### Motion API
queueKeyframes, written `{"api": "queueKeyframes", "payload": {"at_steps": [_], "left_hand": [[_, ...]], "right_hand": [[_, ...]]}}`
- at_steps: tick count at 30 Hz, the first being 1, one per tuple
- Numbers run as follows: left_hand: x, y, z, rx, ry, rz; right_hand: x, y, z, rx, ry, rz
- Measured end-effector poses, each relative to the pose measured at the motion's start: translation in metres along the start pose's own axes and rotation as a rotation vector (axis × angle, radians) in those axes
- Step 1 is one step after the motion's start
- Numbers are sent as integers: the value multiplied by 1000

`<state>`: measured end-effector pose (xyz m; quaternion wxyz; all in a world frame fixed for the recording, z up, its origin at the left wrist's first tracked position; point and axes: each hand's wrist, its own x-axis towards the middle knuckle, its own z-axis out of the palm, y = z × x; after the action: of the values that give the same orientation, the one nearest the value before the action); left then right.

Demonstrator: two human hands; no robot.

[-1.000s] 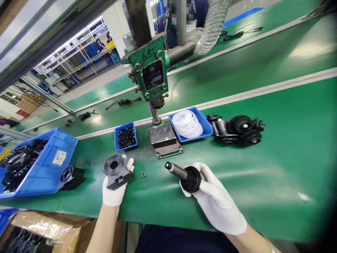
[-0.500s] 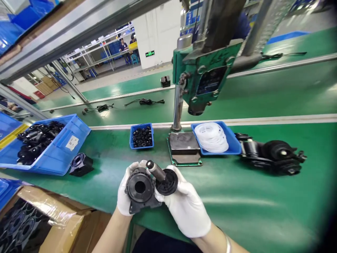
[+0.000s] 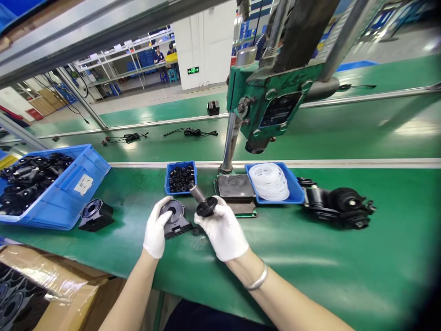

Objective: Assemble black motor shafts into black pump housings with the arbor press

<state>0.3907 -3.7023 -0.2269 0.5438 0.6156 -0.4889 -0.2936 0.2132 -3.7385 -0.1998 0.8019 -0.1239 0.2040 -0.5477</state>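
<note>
My left hand, in a white glove, grips a black plastic housing with a round hole, its thumb over the ring face. The housing seems to rest on the green bench, though its underside is hidden. To its right, my gloved right hand is closed around the black disc end of a flanged shaft. The grey metal shaft points up and to the left, its tip near the small blue bin of black rings. The two parts are apart.
A green bench press stands behind my hands over its metal base. Beside it are a blue tray of white plastic rings and a black assembly. At left are a large blue bin, another housing and a cardboard box.
Both hands have moved away from my body, and the housing has come down toward the bench. The flanged shaft, held close against the housing before, is now farther from it.
</note>
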Motion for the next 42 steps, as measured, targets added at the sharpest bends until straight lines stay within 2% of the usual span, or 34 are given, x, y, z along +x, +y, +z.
{"api": "queueKeyframes", "payload": {"at_steps": [2,3,4,5,6,8,9,10,11,13,16,19,25,32,36,42], "left_hand": [[5,6,-3,64,60,38],[4,11,-3,145,118,103],[0,19,-3,270,155,201],[-5,27,-2,425,137,329],[-12,35,0,598,59,463],[-30,46,4,914,-238,679],[-39,48,7,1013,-389,728],[-48,45,9,1091,-488,748],[-56,40,11,1156,-527,740],[-67,22,14,1213,-515,663],[-68,-6,13,1059,-434,503],[-60,-18,12,907,-416,444],[-57,-10,12,870,-470,478],[-63,-5,3,873,-469,367],[-71,1,-3,808,-413,351],[-81,29,2,600,-296,344]], "right_hand": [[-7,-17,-7,-35,-5,-41],[-11,-26,-13,-58,-10,-66],[-17,-34,-19,-82,-14,-87],[-22,-41,-25,-106,-12,-103],[-27,-46,-32,-126,-1,-109],[-35,-53,-45,-141,40,-106],[-38,-55,-51,-141,62,-99],[-39,-55,-56,-136,79,-94],[-40,-55,-60,-129,89,-90],[-40,-53,-66,-116,87,-80],[-40,-51,-69,-97,61,-56],[-43,-49,-71,-81,45,-40],[-45,-51,-70,-63,35,-59],[-47,-52,-69,-52,30,-56],[-47,-53,-70,-59,34,-25],[-46,-53,-68,-73,87,27]]}}
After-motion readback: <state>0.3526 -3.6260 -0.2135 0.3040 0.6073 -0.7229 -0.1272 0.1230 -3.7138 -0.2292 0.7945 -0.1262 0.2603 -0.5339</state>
